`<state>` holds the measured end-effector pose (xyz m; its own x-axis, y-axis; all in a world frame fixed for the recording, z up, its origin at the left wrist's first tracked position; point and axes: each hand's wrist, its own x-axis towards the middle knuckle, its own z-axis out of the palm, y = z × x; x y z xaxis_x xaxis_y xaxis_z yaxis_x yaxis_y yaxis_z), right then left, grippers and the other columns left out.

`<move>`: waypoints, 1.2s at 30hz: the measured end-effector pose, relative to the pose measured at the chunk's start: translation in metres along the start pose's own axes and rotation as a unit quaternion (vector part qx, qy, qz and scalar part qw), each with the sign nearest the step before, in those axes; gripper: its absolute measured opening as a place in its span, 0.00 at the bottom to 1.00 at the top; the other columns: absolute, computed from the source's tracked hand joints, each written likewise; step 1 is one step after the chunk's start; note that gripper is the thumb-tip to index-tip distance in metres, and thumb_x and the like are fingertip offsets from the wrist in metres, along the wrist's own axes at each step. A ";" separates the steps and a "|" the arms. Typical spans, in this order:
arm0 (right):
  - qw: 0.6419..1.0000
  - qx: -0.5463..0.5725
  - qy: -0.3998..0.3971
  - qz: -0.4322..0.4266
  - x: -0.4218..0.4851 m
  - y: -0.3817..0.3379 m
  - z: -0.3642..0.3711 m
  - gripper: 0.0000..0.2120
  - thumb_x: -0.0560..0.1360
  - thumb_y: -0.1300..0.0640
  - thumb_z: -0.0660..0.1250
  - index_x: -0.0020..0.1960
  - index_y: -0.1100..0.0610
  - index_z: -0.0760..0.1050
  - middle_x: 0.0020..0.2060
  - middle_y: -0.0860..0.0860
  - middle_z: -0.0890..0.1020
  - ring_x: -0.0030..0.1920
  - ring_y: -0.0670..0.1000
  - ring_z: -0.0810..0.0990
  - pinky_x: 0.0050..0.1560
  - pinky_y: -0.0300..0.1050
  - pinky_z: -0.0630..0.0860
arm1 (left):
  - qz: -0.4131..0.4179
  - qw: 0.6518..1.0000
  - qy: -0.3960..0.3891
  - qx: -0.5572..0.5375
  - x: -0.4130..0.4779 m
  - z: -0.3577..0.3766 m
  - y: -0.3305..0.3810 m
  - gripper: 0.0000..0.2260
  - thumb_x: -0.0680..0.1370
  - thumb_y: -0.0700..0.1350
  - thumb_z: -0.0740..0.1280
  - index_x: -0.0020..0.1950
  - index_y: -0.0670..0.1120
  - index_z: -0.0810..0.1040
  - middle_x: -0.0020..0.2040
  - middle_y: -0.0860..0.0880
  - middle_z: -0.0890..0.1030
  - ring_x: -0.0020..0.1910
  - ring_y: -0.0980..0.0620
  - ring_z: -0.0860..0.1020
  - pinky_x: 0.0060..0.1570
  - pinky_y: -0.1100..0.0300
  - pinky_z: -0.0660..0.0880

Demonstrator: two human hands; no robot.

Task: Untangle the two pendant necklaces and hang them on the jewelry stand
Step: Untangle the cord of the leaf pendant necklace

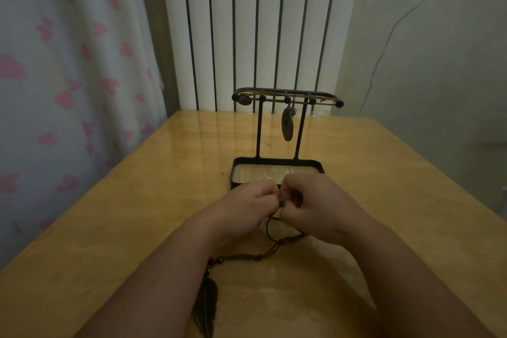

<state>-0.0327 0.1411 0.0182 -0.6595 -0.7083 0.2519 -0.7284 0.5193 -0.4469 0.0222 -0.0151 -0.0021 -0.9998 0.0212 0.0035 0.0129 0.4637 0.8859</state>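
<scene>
View from above a person's forearms, looking down at a glossy yellow wooden table [131, 200]. Both hands meet at the middle of the table, knuckles nearly touching. The left hand [247, 206] and the right hand [315, 203] each have fingers curled in, pinching a thin brown cord [270, 230] between them. The exact spot they pinch is hidden by the fingers.

The cord drops from the hands in a loop, then runs left across the table past small knots and beads to a dark feather pendant [207, 302]. The pendant lies flat on the table, partly under the left forearm.

Just beyond the hands stands a black metal jewelry stand [259, 129]: two upright posts, a top bar with ball-tipped pegs, and a shallow tray [277, 161] with a wood-grain floor as its base. A dark oval pendant [287, 125] hangs from the bar between the posts. A small brownish piece [244, 100] sits at the bar's left end (too small to identify).

Behind the table are a white ribbed radiator [247, 22] and, to the left, a pale curtain [68, 63] with pink shapes.
</scene>
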 end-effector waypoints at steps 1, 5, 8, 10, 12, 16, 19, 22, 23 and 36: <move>1.000 0.014 0.006 0.000 0.000 0.000 0.000 0.05 0.69 0.53 0.66 0.37 0.49 0.71 0.32 0.46 0.75 0.32 0.44 0.71 0.33 0.42 0.70 | 0.001 1.000 0.000 -0.017 0.000 0.000 0.001 0.12 0.74 0.46 0.60 0.33 0.60 0.73 0.34 0.53 0.71 0.32 0.55 0.68 0.36 0.55 0.66; 0.997 0.068 0.031 0.001 -0.001 0.002 0.001 0.06 0.69 0.54 0.66 0.36 0.47 0.70 0.32 0.45 0.75 0.32 0.43 0.70 0.33 0.40 0.69 | 0.011 0.999 0.011 -0.052 -0.001 -0.001 0.003 0.09 0.69 0.49 0.60 0.32 0.60 0.74 0.33 0.54 0.70 0.33 0.54 0.67 0.38 0.51 0.65; 0.995 0.091 0.044 0.001 -0.001 0.004 0.000 0.07 0.70 0.56 0.67 0.38 0.45 0.73 0.33 0.44 0.76 0.33 0.42 0.72 0.34 0.38 0.71 | 0.014 0.999 0.034 -0.026 0.001 -0.003 0.000 0.12 0.73 0.48 0.60 0.32 0.61 0.74 0.33 0.54 0.71 0.33 0.53 0.68 0.38 0.52 0.67; 0.995 0.090 0.047 0.000 -0.002 0.005 0.000 0.08 0.71 0.56 0.68 0.39 0.44 0.75 0.33 0.43 0.77 0.34 0.41 0.73 0.34 0.35 0.72 | 0.014 0.999 0.042 -0.025 0.002 -0.004 -0.004 0.15 0.76 0.45 0.60 0.33 0.60 0.74 0.32 0.55 0.71 0.32 0.54 0.68 0.37 0.52 0.66; 0.997 0.066 0.041 0.004 -0.002 0.004 0.000 0.06 0.71 0.56 0.69 0.39 0.45 0.76 0.34 0.43 0.78 0.35 0.42 0.75 0.36 0.37 0.73 | 0.011 0.999 0.040 -0.021 0.003 -0.004 -0.005 0.16 0.77 0.43 0.60 0.32 0.60 0.74 0.31 0.56 0.71 0.31 0.55 0.67 0.36 0.53 0.66; 0.999 0.029 0.033 0.003 -0.002 0.002 -0.002 0.04 0.71 0.55 0.69 0.40 0.48 0.76 0.35 0.45 0.78 0.36 0.45 0.75 0.36 0.40 0.74 | 0.010 0.999 0.037 -0.019 0.003 -0.003 -0.004 0.19 0.78 0.43 0.60 0.30 0.62 0.74 0.30 0.58 0.70 0.31 0.55 0.67 0.35 0.55 0.66; 0.999 0.026 0.038 -0.006 -0.002 0.002 -0.002 0.05 0.71 0.55 0.69 0.40 0.46 0.74 0.36 0.43 0.77 0.37 0.44 0.75 0.37 0.40 0.75 | 0.011 0.999 0.036 -0.021 0.004 -0.004 -0.005 0.18 0.78 0.43 0.60 0.31 0.61 0.74 0.30 0.58 0.71 0.31 0.56 0.67 0.35 0.56 0.66; 0.999 0.021 0.041 -0.007 -0.002 0.002 -0.001 0.07 0.71 0.54 0.69 0.41 0.43 0.74 0.38 0.42 0.77 0.39 0.43 0.75 0.38 0.37 0.74 | 0.011 0.999 0.036 -0.018 0.004 -0.005 -0.005 0.16 0.77 0.45 0.60 0.32 0.61 0.75 0.31 0.56 0.71 0.32 0.55 0.68 0.35 0.55 0.66; 0.999 0.017 0.041 -0.008 -0.001 0.002 -0.001 0.07 0.71 0.54 0.69 0.41 0.43 0.74 0.38 0.42 0.77 0.39 0.43 0.75 0.38 0.37 0.74 | 0.008 0.999 0.034 -0.014 0.004 -0.004 -0.006 0.16 0.77 0.45 0.60 0.32 0.61 0.75 0.32 0.56 0.71 0.32 0.55 0.68 0.36 0.54 0.67; 1.000 0.013 0.006 -0.003 0.000 0.003 0.002 0.02 0.70 0.54 0.68 0.40 0.47 0.76 0.34 0.42 0.77 0.35 0.42 0.74 0.34 0.37 0.71 | 0.003 1.000 0.013 0.016 0.001 -0.005 -0.003 0.07 0.74 0.41 0.64 0.38 0.52 0.76 0.32 0.53 0.74 0.30 0.56 0.69 0.33 0.57 0.68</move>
<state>-0.0349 0.1420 0.0151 -0.6578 -0.7052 0.2646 -0.7270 0.5028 -0.4675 0.0213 -0.0212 -0.0025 -0.9998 0.0018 0.0210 0.0192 0.4913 0.8708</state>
